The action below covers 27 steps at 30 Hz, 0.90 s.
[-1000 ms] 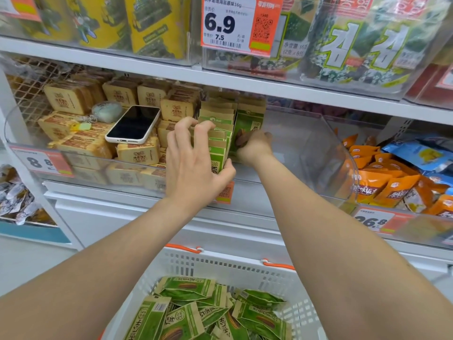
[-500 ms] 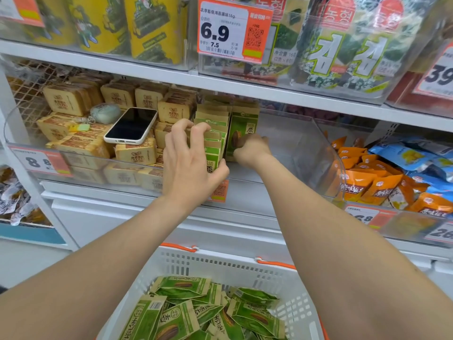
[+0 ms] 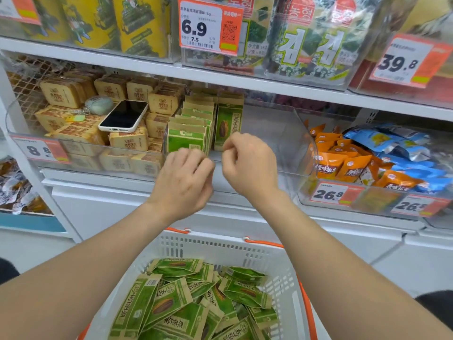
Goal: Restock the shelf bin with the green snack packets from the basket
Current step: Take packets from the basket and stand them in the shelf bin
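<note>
Green snack packets [image 3: 190,298] lie in a loose heap in the white basket [image 3: 282,271] at the bottom of the view. In the clear shelf bin [image 3: 282,133] on the middle shelf, a row of green packets [image 3: 188,133] stands upright at the left, with one packet [image 3: 228,125] standing face-out beside it. My left hand [image 3: 183,181] and my right hand [image 3: 248,163] hover side by side just in front of the bin's front edge. Both have loosely curled fingers and hold nothing. The right part of the bin has no packets in it.
A phone [image 3: 123,115] lies on tan packets [image 3: 81,114] in the bin to the left. Orange packets [image 3: 343,163] and blue packets [image 3: 397,148] fill the bin to the right. Price tags [image 3: 209,25] hang on the shelf fronts. The upper shelf edge [image 3: 269,88] runs low over the bin.
Both hands have drawn back out of the bin toward me. They have let go of the green packets, which now stand on their own in the bin.
</note>
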{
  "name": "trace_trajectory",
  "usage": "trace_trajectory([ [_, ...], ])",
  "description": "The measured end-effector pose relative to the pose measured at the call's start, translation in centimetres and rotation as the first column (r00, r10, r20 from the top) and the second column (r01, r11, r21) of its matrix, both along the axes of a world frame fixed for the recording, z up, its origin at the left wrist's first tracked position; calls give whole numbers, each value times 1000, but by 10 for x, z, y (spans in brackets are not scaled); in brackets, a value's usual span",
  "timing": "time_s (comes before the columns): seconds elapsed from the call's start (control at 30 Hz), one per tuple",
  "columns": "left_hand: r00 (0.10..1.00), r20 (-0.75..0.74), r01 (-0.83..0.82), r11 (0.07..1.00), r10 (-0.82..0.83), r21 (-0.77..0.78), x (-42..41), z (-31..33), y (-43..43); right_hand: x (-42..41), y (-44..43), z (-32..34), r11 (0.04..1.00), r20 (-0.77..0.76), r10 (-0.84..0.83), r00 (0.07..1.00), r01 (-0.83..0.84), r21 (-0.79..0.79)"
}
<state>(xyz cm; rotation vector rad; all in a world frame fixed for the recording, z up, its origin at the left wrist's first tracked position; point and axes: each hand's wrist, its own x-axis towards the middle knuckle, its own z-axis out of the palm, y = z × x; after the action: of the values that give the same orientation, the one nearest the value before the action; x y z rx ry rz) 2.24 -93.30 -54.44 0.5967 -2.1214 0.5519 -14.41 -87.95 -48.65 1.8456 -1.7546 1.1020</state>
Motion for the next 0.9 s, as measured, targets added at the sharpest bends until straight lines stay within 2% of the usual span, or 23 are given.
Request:
trace_trajectory([
  [0.1,964,256,-4,959,-71,282,10,-29,11,8,25,-31,996,-102,45,994,-37,77],
  [0.17,884,463,-187,852,-71,488,14,-46,22,11,37,-51,965,-97,74,993,-47,260],
  [0.2,814,573,-287,794,-92,536,15,-54,28,13,43,-61,926,-104,82,991,-37,376],
  [0.27,667,731,-428,729,-144,534,17,-71,38,16,54,-83,822,-153,121,981,-13,570],
  [0.37,472,861,-563,687,-189,459,23,-98,51,24,74,-114,657,-245,229,942,36,753],
  [0.47,304,901,-685,586,-309,432,38,-117,65,32,90,-145,480,-230,342,911,41,876],
  [0.57,217,878,-784,459,-428,417,57,-128,81,41,101,-168,324,-192,440,877,44,945],
  [0.7,36,865,-823,476,-501,311,65,-132,90,54,104,-183,257,-211,497,842,90,962],
  [0.77,16,853,-823,478,-521,308,64,-129,90,60,100,-188,246,-212,500,840,97,964],
  [0.9,61,858,-788,503,-511,356,62,-128,89,65,93,-191,242,-207,499,841,94,966],
])
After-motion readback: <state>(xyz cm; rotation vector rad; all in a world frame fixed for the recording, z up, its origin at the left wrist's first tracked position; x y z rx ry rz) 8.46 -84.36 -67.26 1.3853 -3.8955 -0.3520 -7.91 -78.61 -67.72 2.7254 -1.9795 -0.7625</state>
